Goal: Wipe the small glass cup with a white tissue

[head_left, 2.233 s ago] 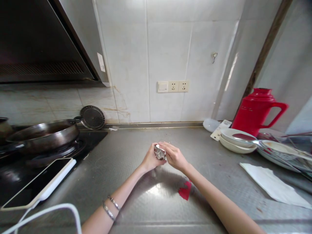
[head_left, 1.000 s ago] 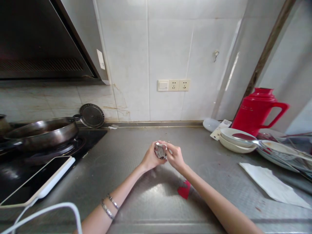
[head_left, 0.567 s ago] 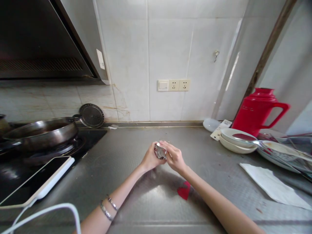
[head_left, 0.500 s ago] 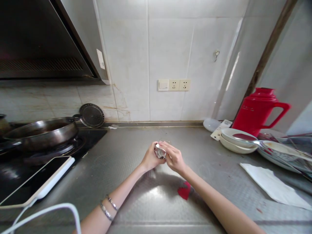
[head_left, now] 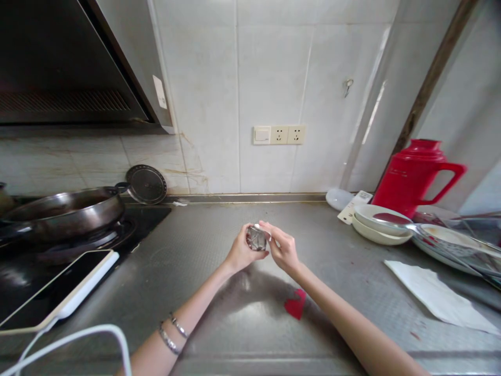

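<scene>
My left hand [head_left: 243,252] is wrapped round a small, round, silvery object [head_left: 256,238] with a shiny, creased-looking face, held above the steel counter. Its kind is not clear. My right hand [head_left: 282,249] is at the object's right edge, thumb and fingers drawn together. A small white bit shows by its fingertips, too small to name. Below the hands, a torn-looking red piece [head_left: 295,304] lies flat on the counter.
On the left are a steel pan [head_left: 64,213] on the black stove, a phone-like device [head_left: 58,292] and its white cable [head_left: 97,329]. A red thermos jug [head_left: 415,180], stacked bowls [head_left: 381,235] and a white napkin [head_left: 438,295] are on the right. The metal counter [head_left: 219,334] extends between.
My right hand has drawn back from over the silvery object to its right edge, its fingers lifting. More of the object's round face shows. My left hand keeps its hold.
</scene>
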### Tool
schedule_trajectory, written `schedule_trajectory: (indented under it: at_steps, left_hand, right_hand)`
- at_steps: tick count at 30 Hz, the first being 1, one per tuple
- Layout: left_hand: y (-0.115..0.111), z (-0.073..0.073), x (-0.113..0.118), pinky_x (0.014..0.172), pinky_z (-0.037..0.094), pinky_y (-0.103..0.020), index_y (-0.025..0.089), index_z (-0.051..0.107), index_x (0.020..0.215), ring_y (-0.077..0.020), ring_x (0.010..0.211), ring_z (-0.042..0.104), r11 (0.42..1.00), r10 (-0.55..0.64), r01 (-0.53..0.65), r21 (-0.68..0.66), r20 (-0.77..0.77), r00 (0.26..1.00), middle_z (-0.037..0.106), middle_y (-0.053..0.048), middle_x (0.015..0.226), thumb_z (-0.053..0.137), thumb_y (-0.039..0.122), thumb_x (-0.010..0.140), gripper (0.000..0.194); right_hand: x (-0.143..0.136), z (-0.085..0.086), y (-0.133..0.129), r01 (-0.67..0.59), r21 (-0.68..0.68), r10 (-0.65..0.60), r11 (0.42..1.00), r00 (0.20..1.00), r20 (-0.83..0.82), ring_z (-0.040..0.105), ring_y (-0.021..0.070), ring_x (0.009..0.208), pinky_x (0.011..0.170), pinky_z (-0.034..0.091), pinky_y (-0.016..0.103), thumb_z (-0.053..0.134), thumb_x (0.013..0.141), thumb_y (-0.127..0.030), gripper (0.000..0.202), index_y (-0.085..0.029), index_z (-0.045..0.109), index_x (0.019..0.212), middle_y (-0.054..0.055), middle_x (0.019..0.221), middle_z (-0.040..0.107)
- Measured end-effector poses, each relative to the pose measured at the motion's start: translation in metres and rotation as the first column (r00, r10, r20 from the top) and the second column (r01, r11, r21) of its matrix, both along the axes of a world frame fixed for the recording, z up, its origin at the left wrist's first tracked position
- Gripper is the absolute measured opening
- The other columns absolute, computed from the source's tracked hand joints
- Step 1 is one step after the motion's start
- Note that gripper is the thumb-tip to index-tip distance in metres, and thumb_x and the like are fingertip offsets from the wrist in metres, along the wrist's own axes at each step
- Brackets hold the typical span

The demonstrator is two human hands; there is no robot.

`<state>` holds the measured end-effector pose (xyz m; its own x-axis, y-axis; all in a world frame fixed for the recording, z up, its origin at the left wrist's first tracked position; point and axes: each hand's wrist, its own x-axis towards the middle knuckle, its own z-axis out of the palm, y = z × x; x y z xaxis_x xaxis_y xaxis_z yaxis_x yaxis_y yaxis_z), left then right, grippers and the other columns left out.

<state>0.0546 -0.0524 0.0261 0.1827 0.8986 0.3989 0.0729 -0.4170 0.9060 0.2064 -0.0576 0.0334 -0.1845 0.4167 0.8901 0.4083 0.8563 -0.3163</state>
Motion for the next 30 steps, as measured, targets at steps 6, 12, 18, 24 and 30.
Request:
schedule_trajectory:
  at_steps: [6, 12, 18, 24, 30]
  left_hand:
    - [0.001, 0.000, -0.001, 0.080, 0.048, -0.030, 0.017, 0.047, 0.111, -0.0186, 0.089, 0.062, 1.000, 0.022, -0.022, 0.013, -0.004, 1.000, 0.065, -0.006, 0.102, 0.082, 0.017, 0.049, 0.071]
    - [-0.007, 0.008, 0.000, 0.064, 0.047, -0.025, 0.016, 0.047, 0.116, -0.0132, 0.068, 0.059, 0.995, 0.012, -0.018, -0.101, -0.054, 0.998, 0.062, 0.000, 0.085, 0.083, 0.023, 0.052, 0.073]
    - [-0.001, 0.001, -0.003, 0.070, 0.049, -0.027, 0.017, 0.050, 0.113, -0.0163, 0.078, 0.062, 0.999, 0.037, -0.037, -0.001, -0.110, 0.993, 0.066, -0.003, 0.094, 0.082, 0.024, 0.055, 0.067]
    - [-0.001, 0.001, -0.004, 0.084, 0.049, -0.033, 0.018, 0.051, 0.111, -0.0227, 0.099, 0.062, 0.995, 0.063, -0.049, 0.090, -0.165, 0.984, 0.064, -0.009, 0.111, 0.082, 0.022, 0.053, 0.066]
    - [-0.005, 0.001, 0.001, 0.072, 0.050, -0.029, 0.017, 0.049, 0.116, -0.0188, 0.081, 0.064, 0.996, 0.092, -0.086, 0.035, -0.209, 0.974, 0.067, -0.005, 0.096, 0.081, 0.022, 0.055, 0.069]
  right_hand:
    - [0.000, 0.002, -0.003, -0.117, 0.083, 0.105, 0.990, 0.985, 0.140, 0.056, 0.0203, 0.121, 0.105, 0.046, 0.042, 0.037, 0.089, -0.009, 0.044, -0.024, 0.059, 0.125, 0.006, 0.125, 0.064]
    - [-0.002, 0.002, 0.002, 0.010, -0.258, -0.043, 0.966, 0.991, -0.123, 0.071, 0.0234, 0.095, 0.081, 0.058, 0.034, 0.045, 0.093, -0.026, 0.029, -0.021, 0.071, 0.106, 0.006, 0.103, 0.074]
    - [-0.003, 0.007, -0.004, -0.020, -0.050, 0.023, 0.999, 0.998, 0.061, 0.062, 0.0219, 0.113, 0.099, 0.051, 0.042, 0.040, 0.091, -0.012, 0.038, -0.022, 0.064, 0.118, 0.008, 0.118, 0.068]
    - [0.003, 0.015, -0.005, -0.150, 0.193, 0.060, 0.970, 0.910, 0.410, 0.052, 0.0216, 0.125, 0.105, 0.047, 0.048, 0.035, 0.085, -0.003, 0.050, -0.017, 0.052, 0.130, 0.012, 0.127, 0.062]
    - [0.008, 0.013, 0.004, -0.021, 0.149, -0.023, 0.989, 0.957, 0.289, 0.061, 0.0215, 0.115, 0.101, 0.051, 0.047, 0.035, 0.087, -0.003, 0.045, -0.017, 0.056, 0.124, 0.013, 0.116, 0.068]
